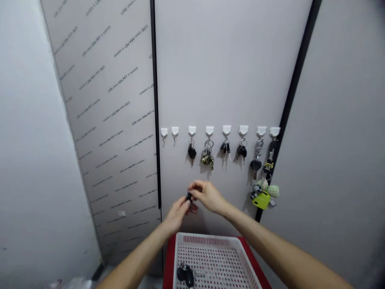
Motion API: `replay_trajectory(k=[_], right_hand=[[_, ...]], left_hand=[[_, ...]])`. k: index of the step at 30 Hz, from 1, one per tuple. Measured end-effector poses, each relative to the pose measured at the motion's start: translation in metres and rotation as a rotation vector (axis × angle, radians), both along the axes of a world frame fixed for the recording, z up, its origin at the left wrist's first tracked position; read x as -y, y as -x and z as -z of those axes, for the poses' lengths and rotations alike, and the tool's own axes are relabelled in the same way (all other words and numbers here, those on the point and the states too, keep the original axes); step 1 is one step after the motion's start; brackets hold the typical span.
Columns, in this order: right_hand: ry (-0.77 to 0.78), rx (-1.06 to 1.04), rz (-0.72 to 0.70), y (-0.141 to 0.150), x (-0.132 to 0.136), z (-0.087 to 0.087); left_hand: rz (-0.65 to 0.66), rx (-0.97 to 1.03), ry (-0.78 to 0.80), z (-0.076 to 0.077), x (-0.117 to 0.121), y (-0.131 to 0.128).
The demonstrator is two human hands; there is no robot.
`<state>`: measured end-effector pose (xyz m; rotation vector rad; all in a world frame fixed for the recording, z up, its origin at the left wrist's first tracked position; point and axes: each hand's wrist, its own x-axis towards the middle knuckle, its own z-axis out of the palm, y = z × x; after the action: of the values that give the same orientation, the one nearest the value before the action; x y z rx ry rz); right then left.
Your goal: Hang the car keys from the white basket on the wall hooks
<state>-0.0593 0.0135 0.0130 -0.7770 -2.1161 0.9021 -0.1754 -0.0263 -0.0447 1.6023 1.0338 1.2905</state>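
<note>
My left hand and my right hand meet in front of the wall panel, both pinched on one small black key with a ring hanging under it. They are held below a row of white wall hooks. The two leftmost hooks are bare. The other hooks carry key bunches, among them a black key and a brass-coloured bunch. A white perforated basket sits below my hands with another black key in its front left corner.
The rightmost hook holds a long bunch with a black strap and a yellow-green tag. The basket rests on a red surface. A film-covered panel stands at the left beside a black vertical strip.
</note>
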Motion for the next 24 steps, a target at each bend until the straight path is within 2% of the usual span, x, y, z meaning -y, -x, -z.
replay_trajectory(k=[3, 7, 9, 11, 14, 19, 22, 24], right_hand=[[-0.151, -0.049, 0.066, 0.021, -0.013, -0.045], [-0.31, -0.1, 0.235, 0.051, -0.035, -0.094], [-0.351, -0.124, 0.299, 0.065, -0.045, -0.11], [-0.371, -0.116, 0.366, 0.076, -0.052, -0.118], [-0.36, -0.044, 0.448, 0.086, -0.06, -0.117], [-0.455, -0.027, 0.429, 0.079, -0.055, -0.1], [-0.502, -0.022, 0.438, 0.062, -0.039, -0.074], [-0.472, 0.086, 0.356, 0.046, -0.027, -0.043]], left_hand=[[-0.098, 0.14, 0.011, -0.044, -0.017, 0.014], [-0.338, 0.17, -0.085, -0.104, -0.039, 0.033], [-0.472, 0.12, -0.129, -0.125, -0.049, 0.039], [-0.572, 0.059, -0.146, -0.135, -0.057, 0.043], [-0.609, 0.012, -0.128, -0.133, -0.063, 0.047], [-0.537, -0.034, -0.069, -0.107, -0.06, 0.045], [-0.464, -0.085, -0.012, -0.082, -0.049, 0.04], [-0.374, -0.167, 0.029, -0.056, -0.038, 0.034]])
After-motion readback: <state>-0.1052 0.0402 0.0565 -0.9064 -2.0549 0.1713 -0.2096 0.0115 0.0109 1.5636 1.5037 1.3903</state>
